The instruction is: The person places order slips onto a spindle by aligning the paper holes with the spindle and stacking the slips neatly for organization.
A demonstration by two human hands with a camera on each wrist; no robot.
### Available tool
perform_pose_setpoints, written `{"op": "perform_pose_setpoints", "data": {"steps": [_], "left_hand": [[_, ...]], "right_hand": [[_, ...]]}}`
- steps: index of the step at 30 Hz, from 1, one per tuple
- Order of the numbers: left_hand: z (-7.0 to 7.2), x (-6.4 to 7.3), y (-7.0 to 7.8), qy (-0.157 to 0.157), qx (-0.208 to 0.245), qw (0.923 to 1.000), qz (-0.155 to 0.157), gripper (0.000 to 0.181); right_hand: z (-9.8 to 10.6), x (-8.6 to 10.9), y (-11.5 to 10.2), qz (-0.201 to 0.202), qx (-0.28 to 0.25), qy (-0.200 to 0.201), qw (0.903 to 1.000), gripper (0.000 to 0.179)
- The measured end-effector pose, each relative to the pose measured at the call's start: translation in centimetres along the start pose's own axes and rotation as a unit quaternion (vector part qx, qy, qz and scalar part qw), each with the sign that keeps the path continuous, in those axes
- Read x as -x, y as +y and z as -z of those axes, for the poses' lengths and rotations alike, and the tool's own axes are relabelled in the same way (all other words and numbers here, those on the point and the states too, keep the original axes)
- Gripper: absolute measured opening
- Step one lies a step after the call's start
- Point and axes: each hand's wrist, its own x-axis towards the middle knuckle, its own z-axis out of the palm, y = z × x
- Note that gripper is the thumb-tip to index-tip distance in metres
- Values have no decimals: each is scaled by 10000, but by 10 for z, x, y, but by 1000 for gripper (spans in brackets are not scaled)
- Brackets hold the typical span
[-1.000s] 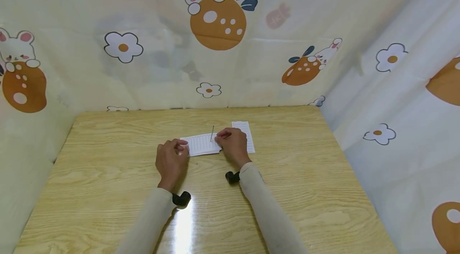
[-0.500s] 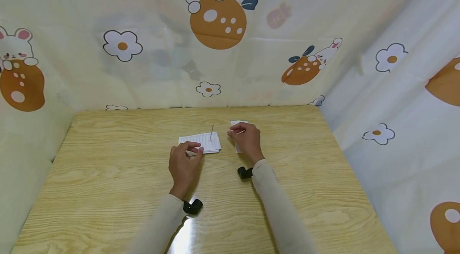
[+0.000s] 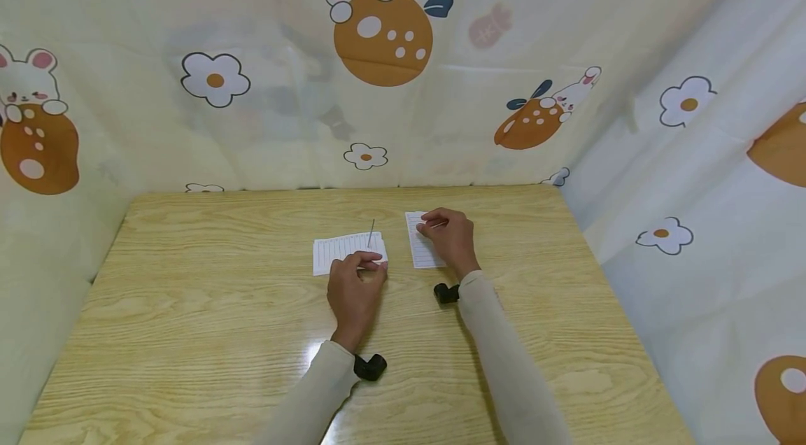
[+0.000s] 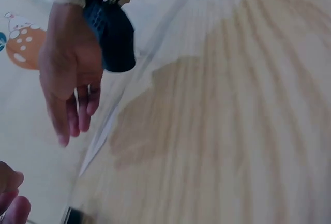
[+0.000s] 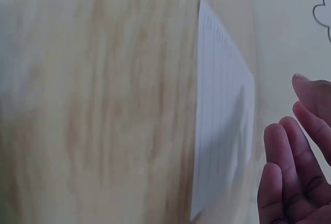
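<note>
A stack of lined paper slips (image 3: pixel 340 250) lies mid-table, with a thin metal spike (image 3: pixel 371 233) standing up through its right part. My left hand (image 3: pixel 355 291) is at the front right corner of the stack, thumb and forefinger spread slightly apart with nothing seen between them. Over a separate lined slip (image 3: pixel 422 249) to the right hovers my right hand (image 3: pixel 455 238). Its fingers are loosely bent and hold nothing in the right wrist view, where the slip (image 5: pixel 220 115) lies flat on the table beyond them.
The wooden table (image 3: pixel 189 305) reaches back to a printed curtain (image 3: pixel 283 116), which also hangs at both sides. Each wrist wears a black camera (image 3: pixel 370 366). A small dark block (image 4: pixel 75 216) shows near the left fingertips in the left wrist view.
My right hand has left the stack's right end and moved right over the separate slip. My left hand has slid from the stack's left end to its front right corner.
</note>
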Motion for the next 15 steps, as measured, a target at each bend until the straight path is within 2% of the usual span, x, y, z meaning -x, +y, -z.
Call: {"op": "perform_pose_setpoints", "data": {"steps": [8, 15], "left_hand": [[-18, 9, 10, -222, -245, 9993, -156, 15], [-33, 14, 11, -511, -467, 9974, -183, 16]], "right_hand": [[6, -10, 5, 69, 112, -22, 9999, 18], [9, -17, 4, 56, 122, -170, 9998, 20]]}}
